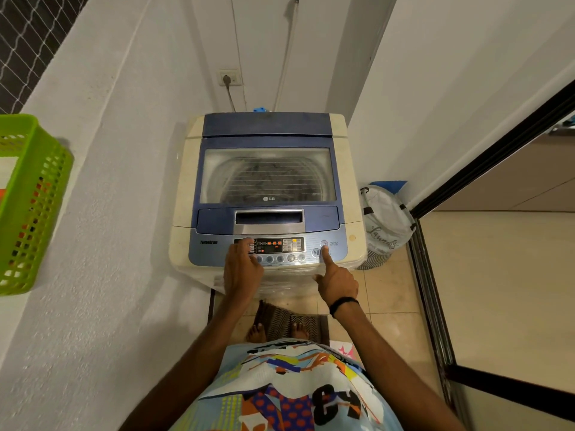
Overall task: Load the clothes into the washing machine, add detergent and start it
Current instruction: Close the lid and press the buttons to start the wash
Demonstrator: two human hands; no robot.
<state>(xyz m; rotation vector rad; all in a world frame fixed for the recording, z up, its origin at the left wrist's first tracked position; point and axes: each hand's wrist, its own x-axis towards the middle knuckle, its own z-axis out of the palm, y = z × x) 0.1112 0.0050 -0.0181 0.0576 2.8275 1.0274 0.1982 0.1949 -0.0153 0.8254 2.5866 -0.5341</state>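
Observation:
A top-loading washing machine (186, 194), cream with a blue top, stands against the wall. Its glass lid (267, 175) is down, and dark clothes show dimly in the drum beneath it. The control panel (280, 245) at the front has a lit red display. My left hand (241, 269) rests on the panel's left end, fingers bent over the buttons there. My right hand (336, 281) points with its index finger, the tip touching the round button just under the power button at the panel's right end. Neither hand holds anything. No detergent container is in view.
A green plastic basket (31, 206) sits on the ledge at the left. A white laundry bag (384, 225) stands on the floor right of the machine. A dark-framed sliding door (435, 306) runs along the right. A striped mat (289, 321) lies under my feet.

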